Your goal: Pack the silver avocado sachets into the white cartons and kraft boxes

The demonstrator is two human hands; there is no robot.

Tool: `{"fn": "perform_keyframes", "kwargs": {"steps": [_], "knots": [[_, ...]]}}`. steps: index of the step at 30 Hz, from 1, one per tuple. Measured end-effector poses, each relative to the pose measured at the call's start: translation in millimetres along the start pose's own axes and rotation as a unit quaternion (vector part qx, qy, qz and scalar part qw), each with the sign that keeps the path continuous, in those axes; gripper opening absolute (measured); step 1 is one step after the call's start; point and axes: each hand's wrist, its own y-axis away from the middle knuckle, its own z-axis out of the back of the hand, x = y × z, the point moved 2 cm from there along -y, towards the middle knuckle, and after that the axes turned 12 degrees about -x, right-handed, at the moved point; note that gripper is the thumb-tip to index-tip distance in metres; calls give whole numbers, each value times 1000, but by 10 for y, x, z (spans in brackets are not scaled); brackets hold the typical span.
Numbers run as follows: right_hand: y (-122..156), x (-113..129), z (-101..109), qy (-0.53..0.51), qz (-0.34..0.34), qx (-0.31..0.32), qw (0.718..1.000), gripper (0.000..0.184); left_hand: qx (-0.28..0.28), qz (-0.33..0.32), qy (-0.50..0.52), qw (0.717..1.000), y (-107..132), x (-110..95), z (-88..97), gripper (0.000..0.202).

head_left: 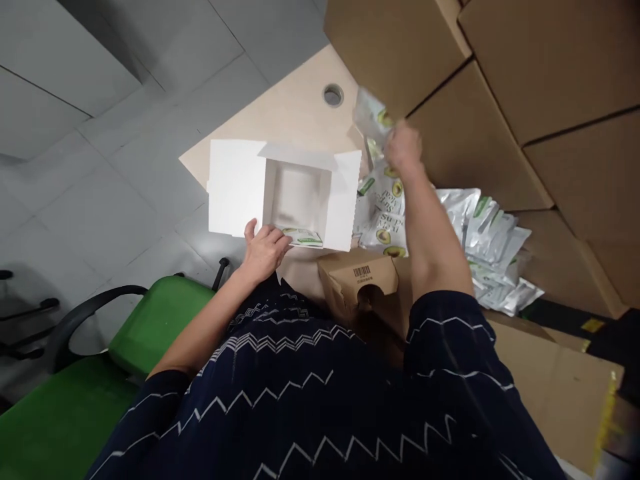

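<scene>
An open white cardboard box (235, 187) lies on a beige table (295, 107), its flaps spread to both sides. One silver and green avocado sachet (303, 235) lies inside at the near edge. My left hand (264, 250) rests on the box's near rim, fingers curled beside that sachet. My right hand (403, 148) is raised over the table, closed on a few silver sachets (371, 119), blurred by motion. Below it lies a heap of the same sachets (483, 233).
Large brown cartons (500, 87) are stacked along the right side. A small brown carton with a barcode (361, 280) stands in front of me. A cable hole (333, 95) is in the table's far part. A green chair (115, 360) stands at my left on grey floor tiles.
</scene>
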Motion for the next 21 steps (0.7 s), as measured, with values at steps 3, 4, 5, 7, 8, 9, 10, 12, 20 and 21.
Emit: {"fn": "perform_keyframes", "kwargs": {"steps": [3, 4, 5, 7, 8, 9, 10, 12, 20, 21], "knots": [[45, -222, 471, -81, -17, -71, 994, 38, -11, -1, 0, 1000, 46, -10, -24, 20], [129, -296, 651, -121, -24, -80, 989, 41, -16, -5, -7, 1000, 70, -17, -26, 20], [251, -364, 844, -172, -29, -87, 981, 44, -22, -11, -14, 1000, 98, -27, -26, 20], [600, -464, 1254, -283, -19, -97, 954, 47, -34, -21, -25, 999, 163, -54, -20, 20], [815, -495, 1471, -336, 1, -126, 933, 45, -38, -24, -27, 999, 198, -72, -17, 20], [1047, -500, 1677, -377, 42, -143, 914, 41, -41, -27, -27, 998, 235, -93, -14, 20], [1287, -485, 1870, -407, 82, -168, 894, 39, -43, -28, -25, 998, 272, -117, -12, 21], [1749, -371, 2167, -419, 155, -197, 873, 34, -45, -30, -19, 998, 347, -170, -7, 21], [2613, 1042, 1677, 2, 433, 123, 893, 25, -40, -23, -10, 999, 503, -311, 7, 20], [2599, 1183, 1543, 6, 422, 139, 896, 22, -40, -22, -11, 999, 503, -318, 4, 21]]}}
